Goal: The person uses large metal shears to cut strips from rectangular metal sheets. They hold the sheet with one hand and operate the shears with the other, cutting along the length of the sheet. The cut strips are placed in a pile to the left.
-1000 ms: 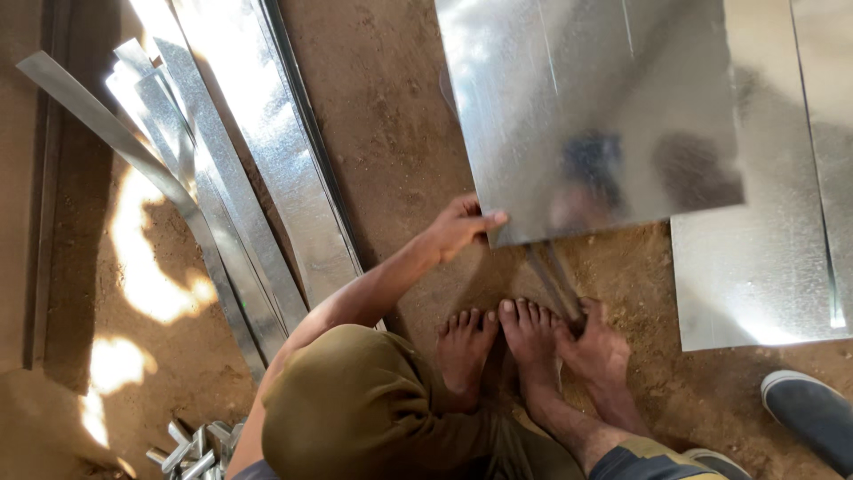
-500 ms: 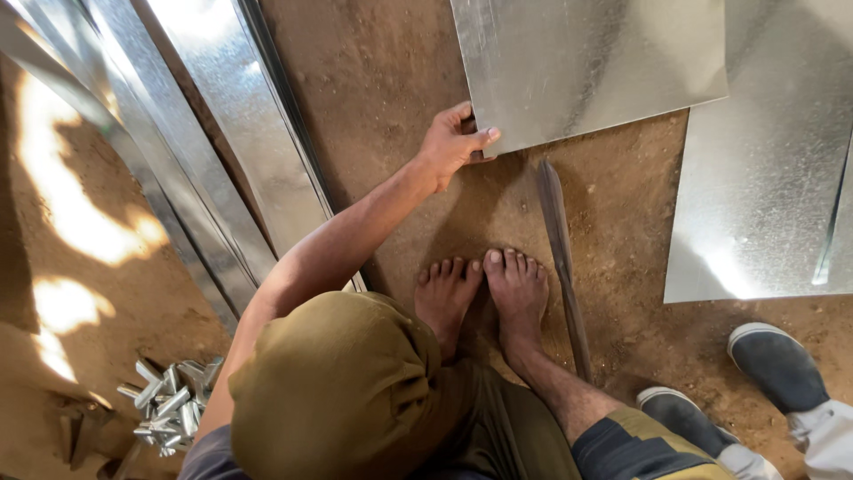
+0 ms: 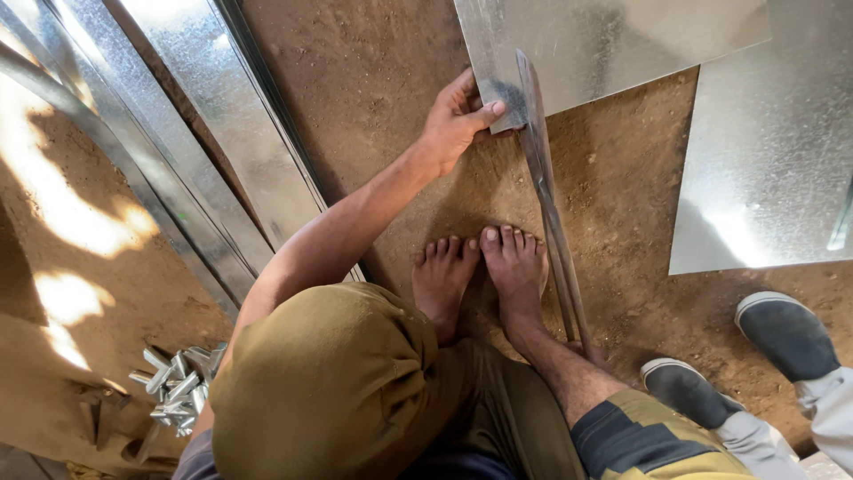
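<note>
I squat barefoot on bare earth. My left hand (image 3: 458, 120) grips the near left corner of a shiny galvanised metal sheet (image 3: 604, 40), thumb on top of its edge. A long, narrow pair of metal shears (image 3: 544, 191) lies along the ground to the right of my feet, and its tip reaches over the sheet's near edge beside my thumb. The lower end of the shears runs behind my right leg. My right hand is hidden there.
A second metal sheet (image 3: 773, 151) lies flat at the right. Long metal channels (image 3: 222, 142) lie along the left. A pile of small metal brackets (image 3: 178, 387) sits at bottom left. Another person's dark shoes (image 3: 786, 333) stand at bottom right.
The shears have slid forward from the dirt until their tip lies over the sheet's edge. My right hand, seen near my feet a second ago, is out of sight. My left hand stays on the corner.
</note>
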